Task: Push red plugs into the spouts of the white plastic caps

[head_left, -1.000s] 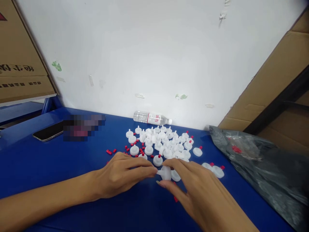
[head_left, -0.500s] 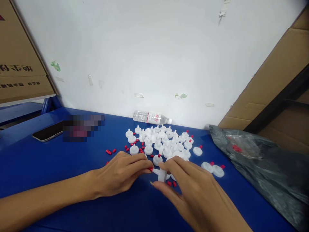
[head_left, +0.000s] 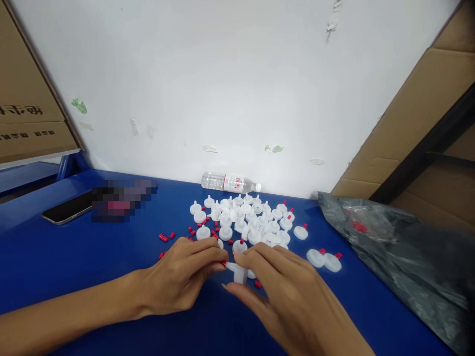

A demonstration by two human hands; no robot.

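My left hand (head_left: pixel 189 274) pinches a small red cap (head_left: pixel 223 264) between thumb and fingertips; most of the cap is hidden by them. Its end meets the narrow spout of a white plastic nozzle lid (head_left: pixel 240 274). Thumb and fingers of my right hand (head_left: pixel 284 287) grip that lid by its round base, tilted on its side so the spout points left. Just beyond the hands lies a pile of similar white lids (head_left: pixel 256 222), some with red caps on their spouts. Loose red caps (head_left: pixel 163 238) are scattered left of the pile.
A clear plastic bottle (head_left: pixel 232 183) lies against the wall. At the left are a phone (head_left: pixel 69 207) and a blurred-out patch. A grey plastic bag (head_left: pixel 393 262) with a clear bag of red pieces covers the right side. Cardboard (head_left: pixel 393 113) stands at right.
Both hands still hold the cap and lid together, with little change in grip. The whole view has shifted slightly, so everything sits a little further left.
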